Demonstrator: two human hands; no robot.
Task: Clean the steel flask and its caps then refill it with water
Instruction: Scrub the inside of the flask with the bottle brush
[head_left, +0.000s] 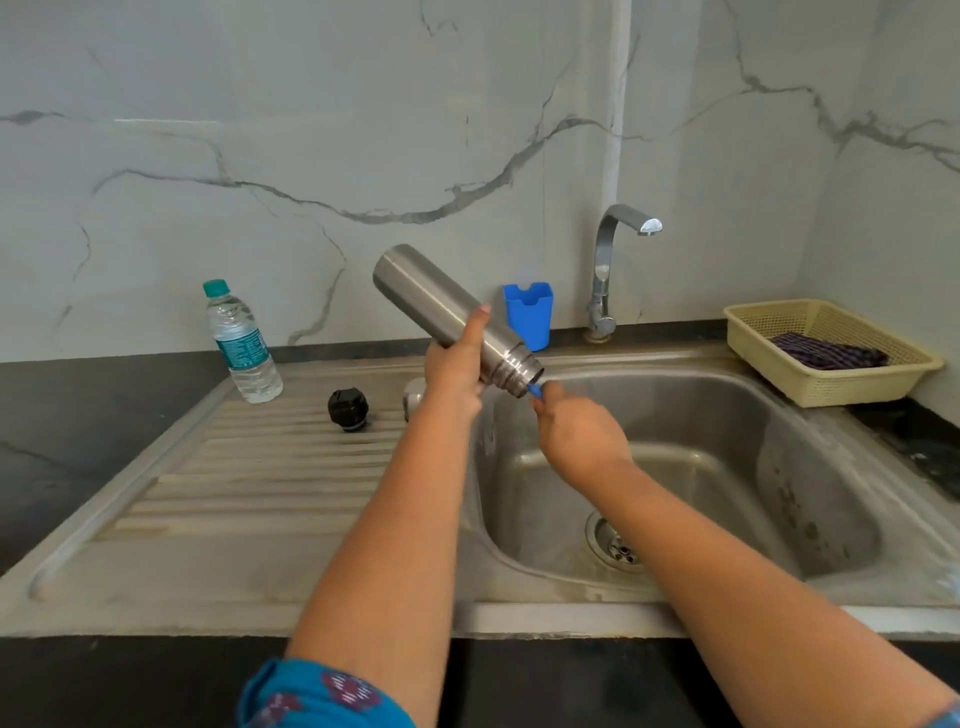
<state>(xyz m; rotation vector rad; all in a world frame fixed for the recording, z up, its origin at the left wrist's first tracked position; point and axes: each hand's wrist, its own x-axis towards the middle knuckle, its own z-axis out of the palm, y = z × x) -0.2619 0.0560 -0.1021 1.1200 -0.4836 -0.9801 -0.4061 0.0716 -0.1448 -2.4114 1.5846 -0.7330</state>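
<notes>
Here we grip the steel flask (457, 312) in our left hand (454, 364), tilted mouth-down over the sink (727, 415), while our right hand (576, 431) pinches a blue brush handle (535, 391) at its mouth; scrubbing well probably means steady strokes.

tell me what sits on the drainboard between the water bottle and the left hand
The black cap, standing alone on the drainboard, between the bottle and the left hand, in the head view.
</notes>
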